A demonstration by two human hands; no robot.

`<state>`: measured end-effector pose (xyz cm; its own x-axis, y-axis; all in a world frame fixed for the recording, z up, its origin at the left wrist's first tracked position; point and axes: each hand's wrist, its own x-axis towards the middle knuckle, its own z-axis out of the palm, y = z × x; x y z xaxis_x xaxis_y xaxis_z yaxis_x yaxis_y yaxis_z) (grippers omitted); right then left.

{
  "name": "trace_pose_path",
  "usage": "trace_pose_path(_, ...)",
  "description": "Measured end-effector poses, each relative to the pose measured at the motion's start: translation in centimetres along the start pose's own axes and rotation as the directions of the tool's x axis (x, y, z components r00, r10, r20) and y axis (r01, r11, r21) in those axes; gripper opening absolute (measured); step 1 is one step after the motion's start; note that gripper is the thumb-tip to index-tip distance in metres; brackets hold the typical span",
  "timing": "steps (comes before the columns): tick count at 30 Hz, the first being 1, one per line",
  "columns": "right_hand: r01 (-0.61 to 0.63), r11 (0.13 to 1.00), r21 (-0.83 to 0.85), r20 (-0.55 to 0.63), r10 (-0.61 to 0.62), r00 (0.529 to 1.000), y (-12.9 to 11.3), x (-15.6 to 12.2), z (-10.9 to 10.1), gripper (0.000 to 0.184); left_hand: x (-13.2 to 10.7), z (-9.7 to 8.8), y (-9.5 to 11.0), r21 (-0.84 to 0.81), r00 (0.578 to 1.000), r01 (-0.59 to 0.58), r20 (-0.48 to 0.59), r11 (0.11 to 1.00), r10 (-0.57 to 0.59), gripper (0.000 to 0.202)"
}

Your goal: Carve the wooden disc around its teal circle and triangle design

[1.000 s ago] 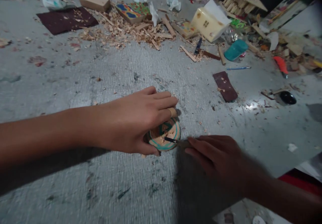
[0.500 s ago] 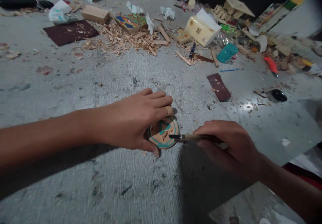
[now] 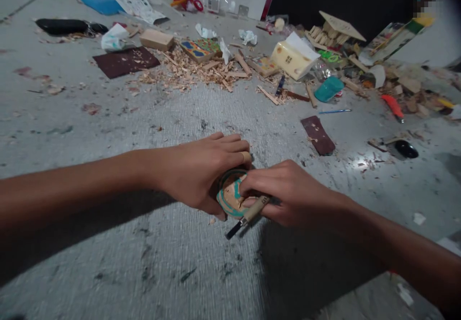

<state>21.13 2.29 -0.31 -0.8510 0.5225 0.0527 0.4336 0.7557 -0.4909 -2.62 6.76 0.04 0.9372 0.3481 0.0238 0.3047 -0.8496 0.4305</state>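
Observation:
A round wooden disc (image 3: 227,199) with teal painted lines and carved patches lies on the grey table in front of me. Around its left and far edge my left hand (image 3: 212,171) is closed, the thumb at the near side. My right hand (image 3: 283,193) keeps a wood-carving chisel (image 3: 256,208) in its grip, with a pale wooden handle and a dark blade. That blade points down and left, past the disc's near edge. Thumb and forefinger of my right hand rest at the disc's right part, which they hide; whether they pinch a shaving cannot be made out.
Behind the hands lie wood shavings (image 3: 190,73), a brown sandpaper sheet (image 3: 126,62) and a wooden block (image 3: 156,39). Further right are a smaller sandpaper piece (image 3: 319,135), a tissue pack (image 3: 293,61), a teal object (image 3: 328,89), a blue thin stick (image 3: 334,111) and a black rounded object (image 3: 406,149).
My right hand has moved left onto the disc. The chisel's blade has swung from over the carved face to pointing down-left, off the disc. Loose chips on the disc look fewer.

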Motion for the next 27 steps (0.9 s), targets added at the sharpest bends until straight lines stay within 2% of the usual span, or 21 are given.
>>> trace_pose_path(4, 0.037, 0.979, -0.199, 0.069, -0.023, 0.997, -0.5, 0.4, -0.1, 0.002, 0.0, -0.1, 0.1, 0.021, 1.000, -0.020, -0.015, 1.000, 0.020, 0.062)
trace_pose_path(7, 0.036, 0.944, -0.329, 0.051, -0.021, 0.999, -1.2, 0.1, 0.3, 0.007, 0.0, -0.1, 0.7, -0.014, 0.999, 0.004, -0.036, 1.000, -0.004, 0.057)
trace_pose_path(9, -0.006, 0.947, -0.321, 0.024, 0.014, 1.000, -1.9, -0.3, 0.4, 0.008, 0.0, 0.0, 1.3, -0.076, 0.998, 0.029, -0.047, 0.997, -0.033, 0.052)
trace_pose_path(11, -0.055, 0.974, -0.222, 0.028, 0.063, 0.998, -2.5, -0.8, 0.0, 0.008, -0.1, -0.1, 1.8, -0.093, 0.997, 0.066, -0.027, 0.994, -0.069, 0.046)
trace_pose_path(13, -0.099, 0.992, -0.075, 0.025, 0.101, 0.995, -3.0, -1.7, -0.8, 0.012, -0.4, -0.7, 2.1, -0.006, 0.991, 0.129, -0.034, 0.992, -0.129, 0.047)
trace_pose_path(15, -0.143, 0.988, 0.048, -0.045, 0.145, 0.988, -2.9, -2.7, -1.8, 0.013, -1.2, -1.9, 2.3, 0.176, 0.977, 0.199, -0.118, 0.964, -0.180, 0.054)
trace_pose_path(17, -0.208, 0.975, 0.079, -0.172, 0.219, 0.961, -2.3, -3.8, -2.8, 0.009, -2.1, -3.6, 2.5, 0.397, 0.971, 0.196, -0.209, 0.896, -0.120, 0.055)
trace_pose_path(18, -0.242, 0.969, 0.056, -0.233, 0.248, 0.940, -1.8, -4.3, -3.1, 0.007, -2.6, -4.3, 2.6, 0.497, 0.975, 0.185, -0.198, 0.848, -0.096, 0.051)
trace_pose_path(19, -0.273, 0.962, 0.021, -0.289, 0.268, 0.919, -1.2, -4.7, -3.4, 0.010, -2.9, -5.0, 2.8, 0.569, 0.972, 0.172, -0.231, 0.804, -0.044, 0.049)
trace_pose_path(22, -0.307, 0.950, -0.056, -0.416, 0.257, 0.872, 0.6, -5.3, -3.4, 0.022, -3.3, -5.7, 3.4, 0.672, 0.987, 0.121, -0.161, 0.731, -0.015, 0.058)
trace_pose_path(23, -0.311, 0.949, -0.052, -0.433, 0.259, 0.863, 1.1, -5.3, -3.3, 0.025, -3.2, -5.6, 3.5, 0.706, 0.992, 0.063, -0.121, 0.706, 0.033, 0.061)
trace_pose_path(24, -0.317, 0.948, -0.035, -0.436, 0.271, 0.858, 1.4, -5.3, -3.1, 0.026, -3.1, -5.4, 3.5, 0.725, 0.995, -0.028, -0.047, 0.688, 0.090, 0.056)
trace_pose_path(26, -0.322, 0.947, 0.005, -0.409, 0.296, 0.863, 1.7, -5.3, -2.8, 0.030, -2.9, -5.0, 3.4, 0.736, 0.996, -0.062, 0.005, 0.674, 0.087, 0.058)
trace_pose_path(27, -0.316, 0.948, 0.024, -0.393, 0.300, 0.869, 1.7, -5.3, -2.7, 0.031, -2.8, -5.0, 3.2, 0.743, 0.993, -0.040, -0.046, 0.668, 0.111, 0.060)
